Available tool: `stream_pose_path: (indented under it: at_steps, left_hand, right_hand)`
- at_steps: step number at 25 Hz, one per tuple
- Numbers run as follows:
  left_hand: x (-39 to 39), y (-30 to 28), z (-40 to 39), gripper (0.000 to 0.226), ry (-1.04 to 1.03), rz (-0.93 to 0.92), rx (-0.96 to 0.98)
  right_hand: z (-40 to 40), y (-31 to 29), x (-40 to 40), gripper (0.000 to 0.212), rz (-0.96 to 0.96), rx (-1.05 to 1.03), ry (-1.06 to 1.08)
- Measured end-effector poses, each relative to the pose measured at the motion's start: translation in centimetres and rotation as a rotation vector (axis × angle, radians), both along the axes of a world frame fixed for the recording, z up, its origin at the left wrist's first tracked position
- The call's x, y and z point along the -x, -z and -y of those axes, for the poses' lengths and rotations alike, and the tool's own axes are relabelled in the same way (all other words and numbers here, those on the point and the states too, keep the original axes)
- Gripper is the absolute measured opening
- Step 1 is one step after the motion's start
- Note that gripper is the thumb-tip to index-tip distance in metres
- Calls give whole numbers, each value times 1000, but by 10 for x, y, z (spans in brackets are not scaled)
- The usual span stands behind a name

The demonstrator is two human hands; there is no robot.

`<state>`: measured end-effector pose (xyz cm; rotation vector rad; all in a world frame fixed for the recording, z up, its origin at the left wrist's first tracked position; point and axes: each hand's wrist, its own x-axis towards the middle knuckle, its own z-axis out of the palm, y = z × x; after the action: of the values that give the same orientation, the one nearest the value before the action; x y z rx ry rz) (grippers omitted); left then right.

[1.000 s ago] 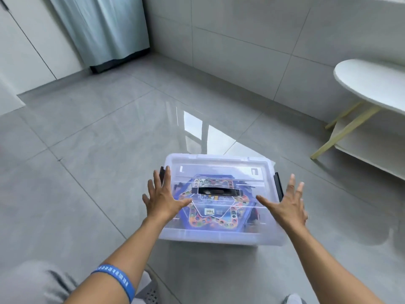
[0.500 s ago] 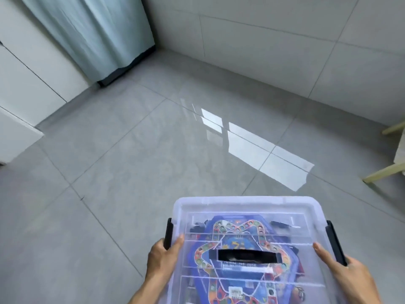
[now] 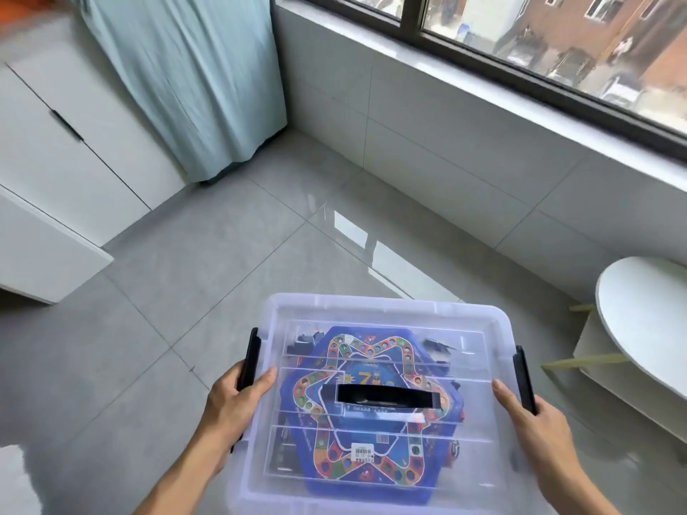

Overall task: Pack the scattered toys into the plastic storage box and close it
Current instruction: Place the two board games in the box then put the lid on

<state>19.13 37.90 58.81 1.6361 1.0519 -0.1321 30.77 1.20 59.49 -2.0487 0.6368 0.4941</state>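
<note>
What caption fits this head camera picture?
Both hands, left and right, grip the closed clear plastic storage box.

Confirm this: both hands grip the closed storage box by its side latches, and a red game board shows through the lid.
Not quite. The head view shows a blue game board, not red. The left hand and right hand do grip the closed storage box.

Grey floor tiles (image 3: 208,276) shine with window (image 3: 557,42) light. A pale curtain (image 3: 193,79) hangs beside white cupboards (image 3: 55,150). A white table (image 3: 647,321) stands right.

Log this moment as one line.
box: lid on, toys inside | left hand: gripping left side | right hand: gripping right side
</note>
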Motion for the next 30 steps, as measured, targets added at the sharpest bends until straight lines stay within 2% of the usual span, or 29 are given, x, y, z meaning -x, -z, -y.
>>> stream_pose_path:
  at_steps: [2, 7, 12, 21, 26, 30]
  left_hand:
    - [-30, -16, -28, 5, -24, -5, -29]
    - [-130, -13, -101, 6, -87, -4, -40]
    - [-227, 15, -184, 7, -123, 11, -52]
    - [-436, 76, -346, 4, 48, -34, -72]
    - [-567, 100, -422, 7, 80, -85, -72]
    - [-668, 124, -465, 18, 73, -117, -71]
  right_hand:
    - [-33, -10, -28, 44, 9, -9, -5]
    - [-108, 14, -138, 39, 32, -40, 7]
    - [-190, 41, -240, 48, 31, -64, 0]
    - [-339, 83, -411, 48, -5, -63, 119]
    - [-415, 111, -519, 36, -7, -101, 191]
    - [-462, 148, -607, 73, -25, -110, 210]
